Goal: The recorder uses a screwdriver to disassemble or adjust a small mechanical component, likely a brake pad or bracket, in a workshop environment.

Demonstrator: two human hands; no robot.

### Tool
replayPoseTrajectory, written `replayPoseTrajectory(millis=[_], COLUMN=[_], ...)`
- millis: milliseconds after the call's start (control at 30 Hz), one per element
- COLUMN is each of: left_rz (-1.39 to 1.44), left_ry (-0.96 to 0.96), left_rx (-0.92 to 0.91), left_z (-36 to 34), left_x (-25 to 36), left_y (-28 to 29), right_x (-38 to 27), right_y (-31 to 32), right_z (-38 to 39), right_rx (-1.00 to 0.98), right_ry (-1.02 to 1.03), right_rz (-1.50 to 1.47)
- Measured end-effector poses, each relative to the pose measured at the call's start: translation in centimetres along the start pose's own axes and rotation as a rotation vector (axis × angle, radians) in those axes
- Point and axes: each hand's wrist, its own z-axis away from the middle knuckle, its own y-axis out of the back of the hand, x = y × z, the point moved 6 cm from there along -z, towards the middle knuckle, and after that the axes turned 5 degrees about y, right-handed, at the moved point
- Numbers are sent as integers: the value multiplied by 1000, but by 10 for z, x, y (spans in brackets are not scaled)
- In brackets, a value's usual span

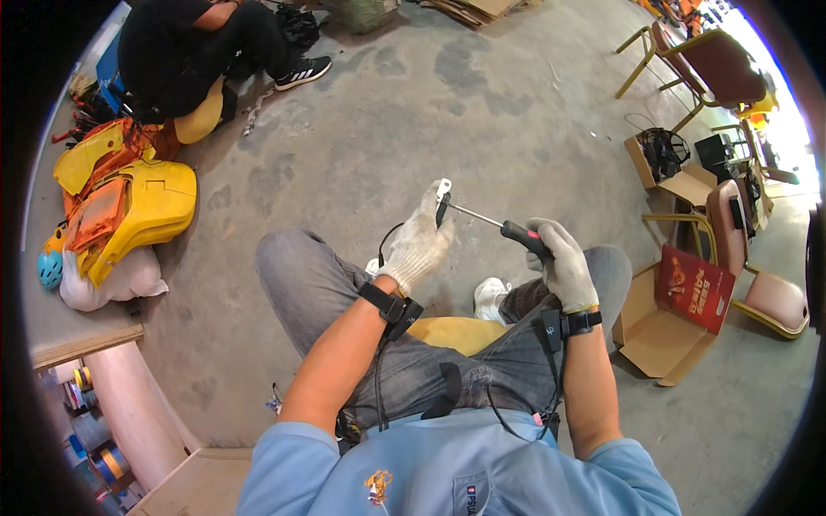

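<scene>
My left hand, in a pale knit work glove, is closed around a small part with a white end and a black body. A thin black cable shows beside that hand. My right hand, gloved too, grips the black and red handle of a screwdriver. The screwdriver's metal shaft points left, and its tip meets or nearly meets the black body of the part. Both hands are above my knees, and the fingers of the left hand partly hide the part.
Yellow and orange plastic shells are piled at the left beside a seated person. At the right are an open cardboard box with a red lid, a box holding black cables, and chairs. Concrete floor lies ahead.
</scene>
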Motion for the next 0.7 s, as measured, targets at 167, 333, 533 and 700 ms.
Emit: replayPoseTrajectory(millis=[167,333,533,700], left_rz=[84,119,219,399], left_ry=[51,81,147,264], left_rx=[-68,-45,-51,-122], left_z=[1,-4,-10,2], left_x=[0,-6,-11,-8], left_y=[1,-6,-5,2], right_x=[5,6,3,4], right_y=[5,6,6,10], right_z=[-1,1,1,1], right_rx=[-31,-38,-53,-57], right_ry=[37,13,23,-14], right_rz=[-81,-103,-130,-148])
